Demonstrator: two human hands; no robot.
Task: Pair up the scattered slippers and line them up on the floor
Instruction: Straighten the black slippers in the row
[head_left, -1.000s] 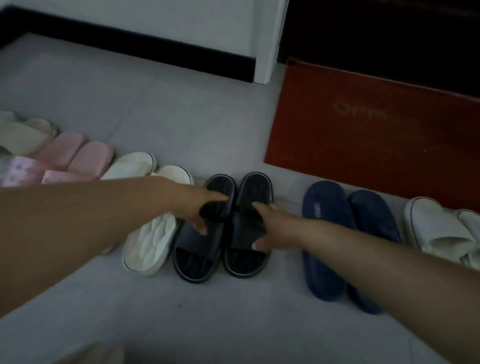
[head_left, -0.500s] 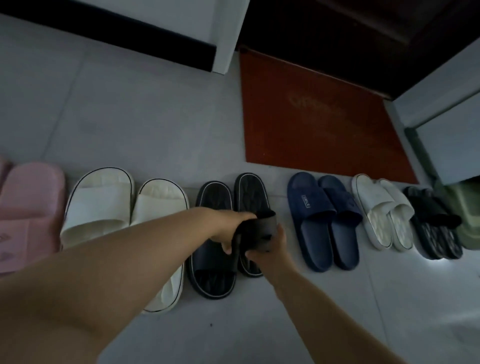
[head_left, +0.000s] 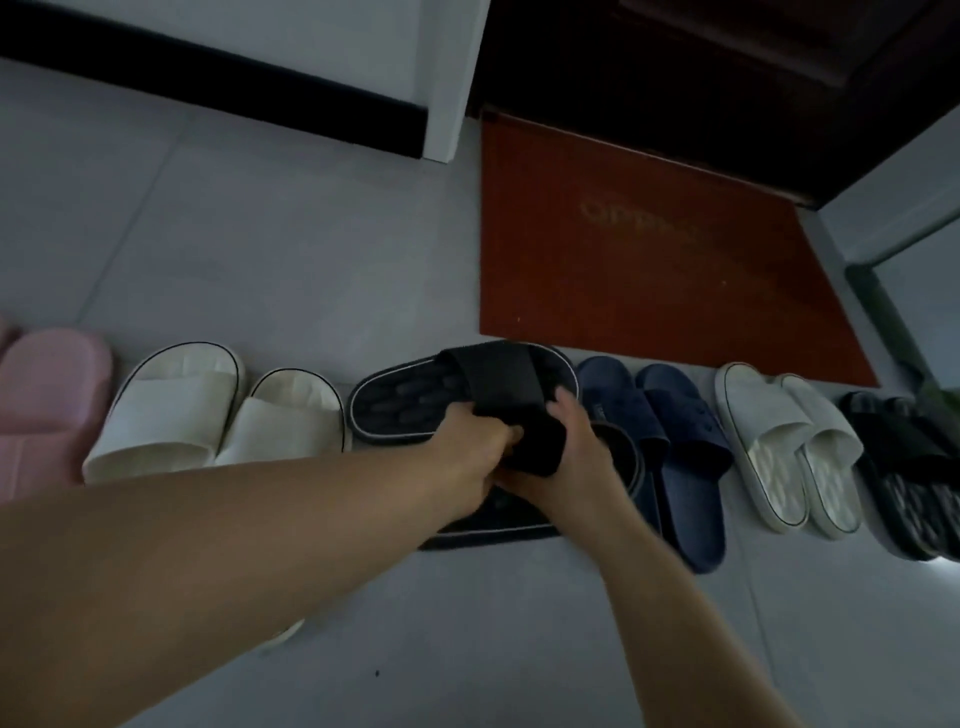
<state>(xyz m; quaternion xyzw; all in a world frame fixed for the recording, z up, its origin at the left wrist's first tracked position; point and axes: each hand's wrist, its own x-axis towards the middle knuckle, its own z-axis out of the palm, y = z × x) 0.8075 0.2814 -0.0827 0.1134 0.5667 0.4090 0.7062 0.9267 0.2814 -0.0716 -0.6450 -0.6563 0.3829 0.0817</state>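
Note:
Two black slippers sit in the middle of a row on the grey tiled floor. One black slipper (head_left: 415, 400) is lifted and turned sideways, its sole bed facing me. My left hand (head_left: 475, 441) grips its strap. My right hand (head_left: 576, 457) grips the strap of the second black slipper (head_left: 498, 519), which lies mostly hidden under both hands. To the left stand a white pair (head_left: 208, 415) and a pink slipper (head_left: 47, 405). To the right stand a navy pair (head_left: 670, 431), a white patterned pair (head_left: 789, 447) and a dark patterned pair (head_left: 909, 478).
A red doormat (head_left: 649, 260) lies just behind the row, in front of a dark door. A white door frame (head_left: 457, 78) and black skirting board stand at the back. A green-edged object (head_left: 878, 312) is at the far right. Bare floor tiles lie in front.
Both hands have closed on the black slippers' straps. One black slipper has been lifted from the row and turned sideways; the view has shifted slightly.

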